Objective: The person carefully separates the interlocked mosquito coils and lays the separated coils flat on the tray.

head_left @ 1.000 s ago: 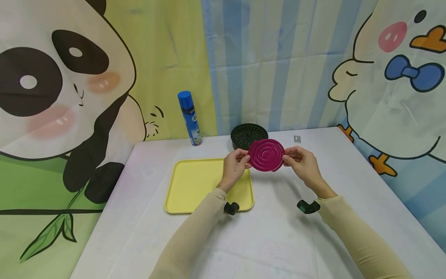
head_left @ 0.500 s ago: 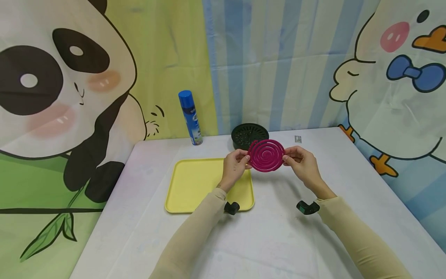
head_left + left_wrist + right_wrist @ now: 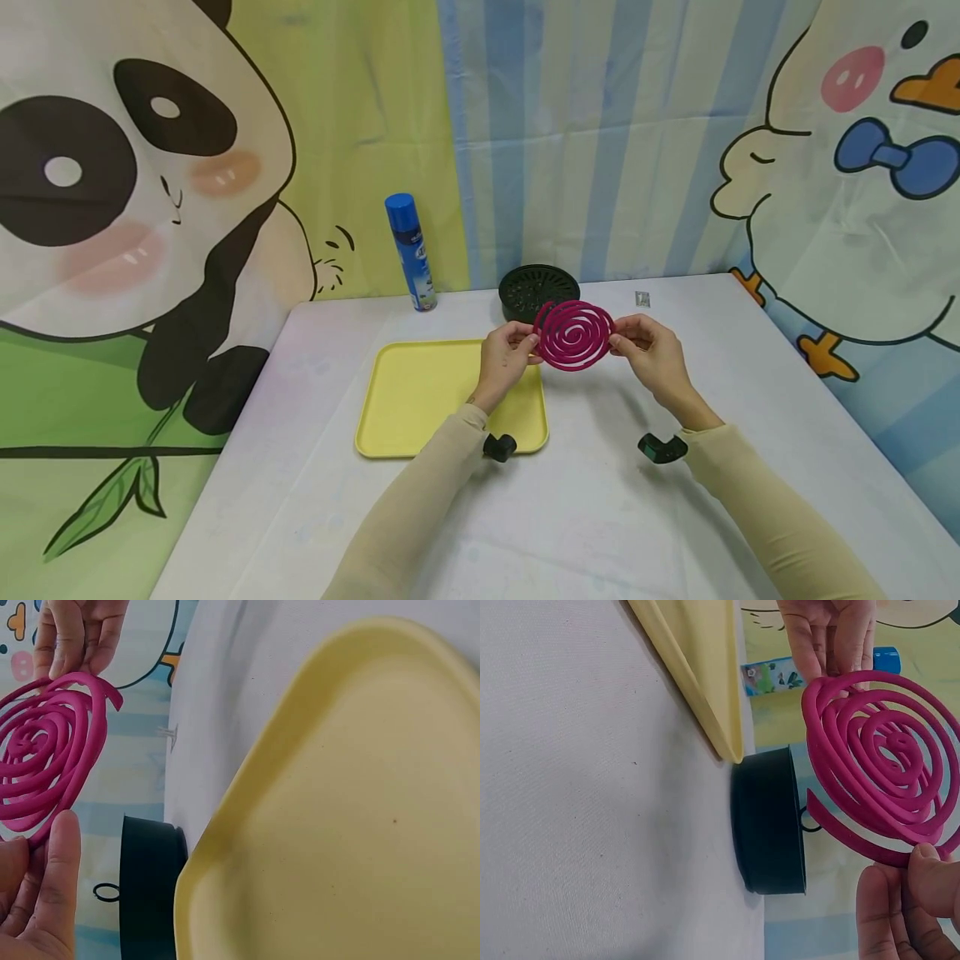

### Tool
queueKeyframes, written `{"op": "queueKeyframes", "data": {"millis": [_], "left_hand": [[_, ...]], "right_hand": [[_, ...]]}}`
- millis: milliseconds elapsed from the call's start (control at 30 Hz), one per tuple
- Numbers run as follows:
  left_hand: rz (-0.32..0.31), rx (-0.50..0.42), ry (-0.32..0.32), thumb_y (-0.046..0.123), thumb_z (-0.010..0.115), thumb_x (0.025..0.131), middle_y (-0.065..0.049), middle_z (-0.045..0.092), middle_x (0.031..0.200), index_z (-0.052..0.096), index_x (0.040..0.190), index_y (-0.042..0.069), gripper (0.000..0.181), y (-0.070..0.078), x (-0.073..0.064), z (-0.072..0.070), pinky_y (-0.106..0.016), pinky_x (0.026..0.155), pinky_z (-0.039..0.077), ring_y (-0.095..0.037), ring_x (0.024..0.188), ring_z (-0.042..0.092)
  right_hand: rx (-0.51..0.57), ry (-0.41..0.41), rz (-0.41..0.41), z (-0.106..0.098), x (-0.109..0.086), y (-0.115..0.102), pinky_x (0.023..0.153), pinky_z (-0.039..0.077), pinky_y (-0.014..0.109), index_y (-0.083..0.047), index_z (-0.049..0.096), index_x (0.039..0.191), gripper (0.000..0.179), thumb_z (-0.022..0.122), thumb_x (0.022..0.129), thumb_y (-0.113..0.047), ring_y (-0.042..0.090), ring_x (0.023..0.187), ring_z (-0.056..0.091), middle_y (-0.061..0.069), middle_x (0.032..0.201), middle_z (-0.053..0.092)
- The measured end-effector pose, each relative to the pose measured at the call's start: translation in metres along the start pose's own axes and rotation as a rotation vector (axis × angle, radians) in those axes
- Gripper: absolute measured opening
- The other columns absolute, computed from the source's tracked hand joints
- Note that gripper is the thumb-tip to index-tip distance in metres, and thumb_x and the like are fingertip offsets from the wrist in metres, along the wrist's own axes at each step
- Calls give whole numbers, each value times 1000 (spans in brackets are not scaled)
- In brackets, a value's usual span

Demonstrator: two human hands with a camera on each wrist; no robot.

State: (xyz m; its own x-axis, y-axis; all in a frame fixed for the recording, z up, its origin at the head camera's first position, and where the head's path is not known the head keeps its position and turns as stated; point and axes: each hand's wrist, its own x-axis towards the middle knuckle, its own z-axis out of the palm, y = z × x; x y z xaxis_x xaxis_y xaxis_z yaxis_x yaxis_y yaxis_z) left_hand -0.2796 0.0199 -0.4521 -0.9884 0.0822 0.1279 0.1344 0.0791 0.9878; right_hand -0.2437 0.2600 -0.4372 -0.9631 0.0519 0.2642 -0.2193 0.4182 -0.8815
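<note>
A magenta mosquito coil (image 3: 574, 335) is held up above the table between both hands. My left hand (image 3: 504, 360) pinches its left edge with thumb and fingers, and my right hand (image 3: 654, 357) pinches the right edge. In the right wrist view the coil (image 3: 822, 754) has its rings spread into two overlapping layers, with gaps between them. One flat outer end juts free near the right thumb. From the left wrist the coil (image 3: 97, 724) appears partly cut off by the frame, its other end sticking out near the right hand's fingertips.
A yellow tray (image 3: 427, 400) lies under and left of the left forearm. Behind the coil stands a round black tin (image 3: 528, 287) with a slotted top. A blue spray can (image 3: 411, 254) is at the back left, and a small silvery piece (image 3: 642, 299) at the back right.
The coil's rings have drawn apart, with wider gaps showing between them, and part of its upper left edge has separated. Both hands stay almost in place.
</note>
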Motion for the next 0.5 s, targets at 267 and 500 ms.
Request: {"op": "queueKeyframes", "data": {"millis": [267,500], "left_hand": [[-28,-14,-3,4,63,99,-12,71,97,69,107,0,11,0,-1,0,-32,70,63,-14,77,71],[-51,-43,-8,4,64,98,-14,71,96,69,108,-2,12,0,-1,-1,-30,68,63,-14,76,71]], "right_hand": [[8,3,-7,0,0,2,77,57,13,0,64,117,23,67,98,-13,9,88,71,20,108,69],[21,-4,-2,1,1,5,78,57,14,1,63,119,24,66,98,-11,6,89,70,21,111,68]]}}
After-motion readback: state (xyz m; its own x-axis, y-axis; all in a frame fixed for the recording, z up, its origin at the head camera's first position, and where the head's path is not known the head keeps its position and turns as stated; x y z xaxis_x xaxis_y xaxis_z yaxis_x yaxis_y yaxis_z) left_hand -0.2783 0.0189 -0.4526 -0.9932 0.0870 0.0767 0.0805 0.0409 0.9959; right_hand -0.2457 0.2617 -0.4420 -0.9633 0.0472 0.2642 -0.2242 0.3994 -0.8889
